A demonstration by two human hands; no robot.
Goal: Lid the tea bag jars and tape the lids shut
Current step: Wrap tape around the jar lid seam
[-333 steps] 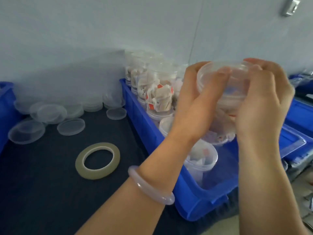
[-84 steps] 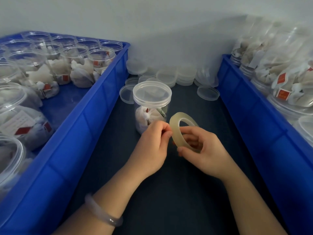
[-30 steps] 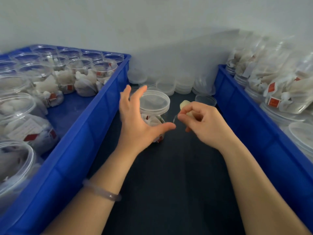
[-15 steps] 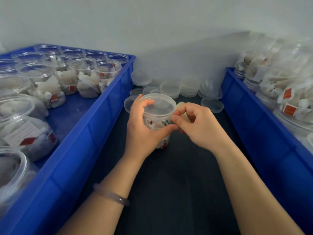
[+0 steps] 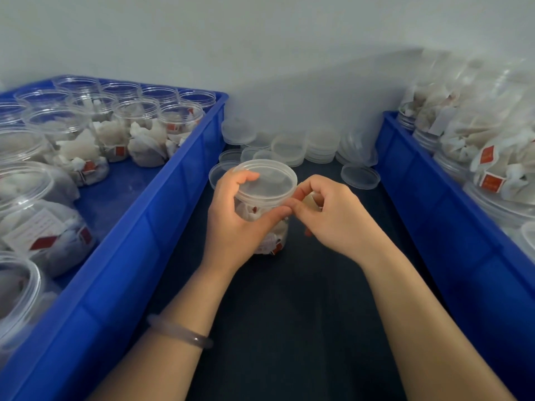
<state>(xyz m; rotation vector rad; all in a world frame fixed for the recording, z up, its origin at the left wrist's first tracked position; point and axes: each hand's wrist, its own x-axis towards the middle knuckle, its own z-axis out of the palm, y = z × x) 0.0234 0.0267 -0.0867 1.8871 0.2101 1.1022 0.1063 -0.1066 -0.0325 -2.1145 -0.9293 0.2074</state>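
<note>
The left hand (image 5: 231, 221) is wrapped round the tea bag jar (image 5: 273, 237), thumb laid across the near side just under the lid's edge and fingertips curled over the far rim of the lid (image 5: 269, 183), so it both steadies the jar and presses the lid down. The right hand (image 5: 333, 218) is bunched tight against the jar's right side, its fingers pinched round a pale sliver that I take to be the tape roll (image 5: 311, 202); most of it is hidden in the hand, and I cannot tell whether a free end already touches the plastic. The jar stands upright on the dark bench (image 5: 289, 314), between the two hands. It should be light, thin-walled and rather slippery, with soft bags inside that give it no stiffness, so a squeeze at mid-body may flex it; holding at the threaded collar and lid rim, where the wall is firmest, seems wisest. A bracelet (image 5: 179, 332) sits on the left wrist. The bench top looks matt and soft. A blue crate (image 5: 130, 256) on the left holds open filled jars (image 5: 136, 111); another blue crate (image 5: 434, 212) on the right holds more jars (image 5: 492, 169). Spare lids (image 5: 318, 146) are stacked at the back against a plain pale wall (image 5: 260, 39).
</note>
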